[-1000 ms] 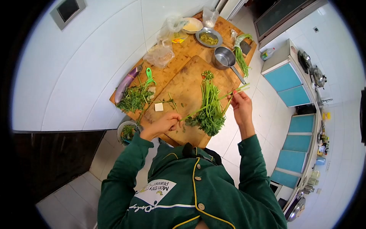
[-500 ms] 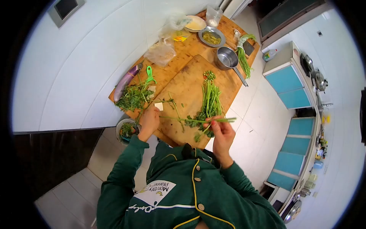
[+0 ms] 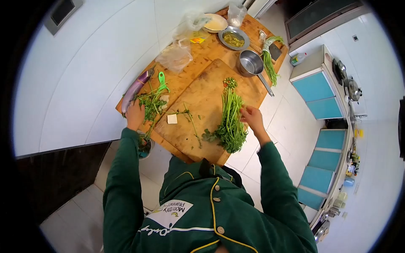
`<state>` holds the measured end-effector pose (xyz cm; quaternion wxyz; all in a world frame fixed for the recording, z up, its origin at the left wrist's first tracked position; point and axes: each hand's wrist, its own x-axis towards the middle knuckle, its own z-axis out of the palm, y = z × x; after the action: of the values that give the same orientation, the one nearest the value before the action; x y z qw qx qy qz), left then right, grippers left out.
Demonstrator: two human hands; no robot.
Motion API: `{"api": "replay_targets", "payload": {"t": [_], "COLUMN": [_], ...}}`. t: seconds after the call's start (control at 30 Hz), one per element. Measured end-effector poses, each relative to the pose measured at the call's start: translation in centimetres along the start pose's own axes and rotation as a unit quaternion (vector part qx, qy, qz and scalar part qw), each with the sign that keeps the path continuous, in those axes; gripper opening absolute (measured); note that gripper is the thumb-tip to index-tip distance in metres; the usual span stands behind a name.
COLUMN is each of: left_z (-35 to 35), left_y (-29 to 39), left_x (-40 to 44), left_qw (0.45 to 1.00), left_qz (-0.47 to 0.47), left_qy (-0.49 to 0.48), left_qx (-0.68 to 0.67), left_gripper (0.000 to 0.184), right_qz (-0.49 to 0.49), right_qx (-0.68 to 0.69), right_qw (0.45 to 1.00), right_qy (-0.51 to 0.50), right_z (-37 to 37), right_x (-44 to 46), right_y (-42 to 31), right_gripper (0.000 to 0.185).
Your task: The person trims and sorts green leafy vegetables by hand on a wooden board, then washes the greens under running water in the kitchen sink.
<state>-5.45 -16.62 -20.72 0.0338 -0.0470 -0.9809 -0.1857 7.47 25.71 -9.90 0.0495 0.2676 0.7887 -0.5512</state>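
My left hand (image 3: 135, 114) is at the left end of the table, over the edge of a loose pile of leafy greens (image 3: 151, 102), beside a purple eggplant (image 3: 134, 89); its fingertips are hidden among the leaves. My right hand (image 3: 253, 118) touches the right side of a bundle of green stalks (image 3: 230, 114) on the wooden cutting board (image 3: 206, 84), fingers bent together at the stems. Small red and green pieces (image 3: 230, 82) lie at the top of the bundle. A white square (image 3: 172, 119) and a thin sprig (image 3: 193, 125) lie on the board.
A green peeler (image 3: 162, 81) lies by the greens. Behind stand a saucepan (image 3: 250, 63), a metal plate of food (image 3: 233, 39), a bowl (image 3: 215, 22) and plastic bags (image 3: 175, 56). Long beans (image 3: 268, 63) lie at the right. A bin (image 3: 145, 148) is below the table's left edge.
My left hand has moved left to the pile of greens. My right hand has gone from in front of the bundle to its right side. The stalk stretched between them is no longer there.
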Motion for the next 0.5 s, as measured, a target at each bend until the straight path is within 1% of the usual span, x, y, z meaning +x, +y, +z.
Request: {"api": "replay_targets", "payload": {"t": [0.03, 0.07, 0.1, 0.13, 0.17, 0.2, 0.23, 0.27, 0.3, 0.33, 0.37, 0.4, 0.43, 0.47, 0.5], "left_z": [0.4, 0.6, 0.7, 0.5, 0.0, -0.7, -1.8, -2.9, -3.4, -3.5, -3.4, -3.3, -3.1, -2.8, -2.8], "left_y": [0.0, -0.2, -0.6, -1.0, -1.3, -1.7, -1.9, -1.7, -1.5, -0.9, -0.2, 0.5, 0.9, 1.1, 1.6], "left_x": [0.5, 0.9, 1.1, 1.3, 1.5, 1.7, 2.1, 2.7, 2.9, 2.8, 2.8, 2.8, 2.7, 2.6, 2.5], "left_qw": [1.0, 0.998, 0.993, 0.993, 0.992, 0.991, 0.99, 0.996, 0.984, 0.983, 0.992, 0.997, 0.997, 0.999, 0.994], "left_qz": [0.0, 0.021, 0.044, 0.046, 0.056, 0.065, 0.061, -0.006, -0.072, -0.075, -0.063, -0.05, -0.05, -0.005, 0.041], "left_qy": [-0.002, 0.032, 0.065, 0.061, 0.061, 0.063, 0.059, -0.052, -0.162, -0.165, -0.098, -0.032, -0.033, 0.035, 0.103], "left_qx": [0.001, 0.044, 0.088, 0.091, 0.096, 0.103, 0.11, 0.066, 0.02, 0.026, 0.039, 0.051, 0.056, 0.021, -0.015], "left_gripper": [0.028, 0.031, 0.033, 0.033, 0.034, 0.034, 0.034, 0.039, 0.046, 0.046, 0.042, 0.038, 0.038, 0.035, 0.032], "right_qz": [-0.032, -0.028, -0.094, -0.157, -0.144, -0.14, -0.111, -0.08, -0.084, -0.085, -0.087, -0.111, -0.088, -0.088, -0.115], "right_qx": [-0.046, -0.045, -0.195, -0.339, -0.283, -0.282, -0.229, -0.173, -0.152, -0.18, -0.206, -0.225, -0.221, -0.218, -0.298], "right_qw": [0.998, 0.998, 0.967, 0.895, 0.913, 0.914, 0.949, 0.974, 0.982, 0.98, 0.973, 0.963, 0.964, 0.965, 0.943], "right_qy": [0.022, 0.02, 0.135, 0.244, 0.258, 0.254, 0.189, 0.119, 0.08, 0.014, -0.05, -0.097, -0.117, -0.12, -0.094], "right_z": [0.3, 0.5, 0.6, 0.7, 1.1, 1.5, 2.1, 3.3, 5.4, 7.3, 9.4, 11.5, 13.8, 15.6, 17.0], "right_x": [2.3, 4.0, 5.4, 6.0, 5.4, 4.5, 3.4, 2.6, 2.0, 1.3, 0.2, -0.6, -0.8, -1.1, -1.4], "right_y": [2.1, 4.2, 6.4, 7.7, 6.5, 5.4, 4.2, 3.9, 4.3, 4.7, 4.4, 4.2, 5.5, 6.3, 7.0], "right_gripper": [0.025, 0.025, 0.027, 0.029, 0.029, 0.029, 0.027, 0.026, 0.021, 0.021, 0.02, 0.023, 0.024, 0.024, 0.026]}}
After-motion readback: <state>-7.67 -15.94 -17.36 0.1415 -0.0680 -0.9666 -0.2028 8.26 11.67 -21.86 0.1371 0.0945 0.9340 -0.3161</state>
